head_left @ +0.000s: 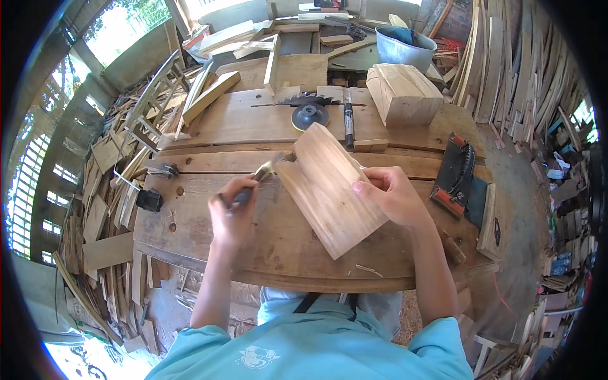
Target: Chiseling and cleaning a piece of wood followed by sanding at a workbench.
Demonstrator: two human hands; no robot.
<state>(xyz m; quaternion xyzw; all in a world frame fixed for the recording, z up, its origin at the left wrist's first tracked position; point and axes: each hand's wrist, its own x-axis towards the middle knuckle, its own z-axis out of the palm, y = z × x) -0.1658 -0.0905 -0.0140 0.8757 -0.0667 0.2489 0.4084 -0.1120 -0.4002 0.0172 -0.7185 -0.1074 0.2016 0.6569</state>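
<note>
A person in a turquoise shirt (310, 345) sits or stands at a worn wooden workbench (196, 237), a thin wood sliver (369, 271) lying near its front edge. The left hand (233, 210) closes its curled fingers around a dark-handled tool (263, 171), whose pale, blurred end points at the left edge of a broad wooden piece (339, 196); whether the two touch cannot be told. The right hand (394, 195) pinches that piece by its right edge, thumb on the upper face and fingers behind. The piece slants in front of the person, over the middle of the bench; whether its lower corner meets the bench top is unclear. To the right lies a black-and-orange tool (455, 174). Beyond the piece are a round black disc (310, 117), a black marker (348, 126) and a dark toothed blade (306, 100), with a thick wooden block (405, 95) to their right. Farther back, a metal bucket (405, 52) holds dark-blue material, near tall planks (500, 63) at right.
</note>
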